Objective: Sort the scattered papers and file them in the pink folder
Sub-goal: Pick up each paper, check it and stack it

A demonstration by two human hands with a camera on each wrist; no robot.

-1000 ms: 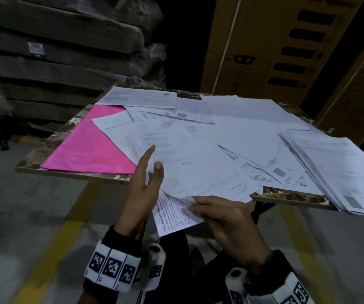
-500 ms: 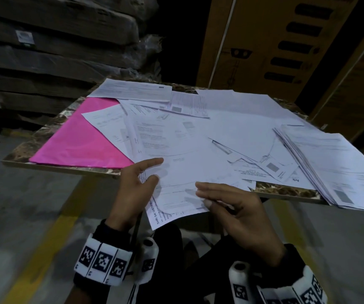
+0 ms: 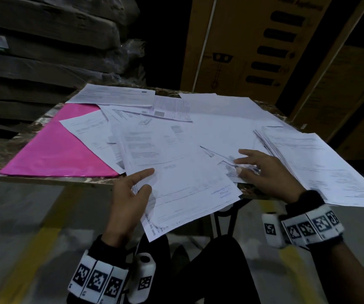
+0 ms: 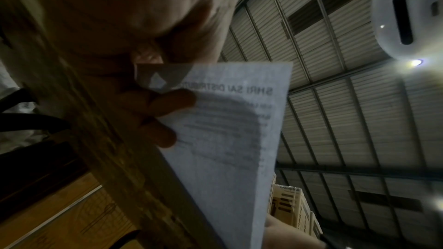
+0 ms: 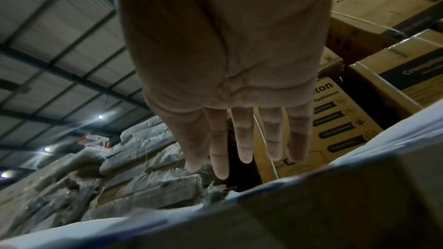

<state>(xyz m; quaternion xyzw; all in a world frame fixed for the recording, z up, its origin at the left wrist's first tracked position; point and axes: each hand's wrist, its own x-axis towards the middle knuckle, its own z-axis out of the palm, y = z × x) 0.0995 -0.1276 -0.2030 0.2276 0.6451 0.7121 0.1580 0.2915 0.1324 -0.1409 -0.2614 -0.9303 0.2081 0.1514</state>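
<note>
Left hand [image 3: 128, 200] pinching sheets [image 3: 189, 194] overhanging the table [image 3: 45, 178] edge; right hand [image 3: 262, 172] lying flat, fingers straight, on scattered papers [image 3: 220, 132]; folder [image 3: 51, 150] lying far left, partly covered.

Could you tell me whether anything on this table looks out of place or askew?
Yes: loose papers lie fanned at mixed angles, several overlapping the pink folder, and the stack at right overhangs the table edge.
</note>
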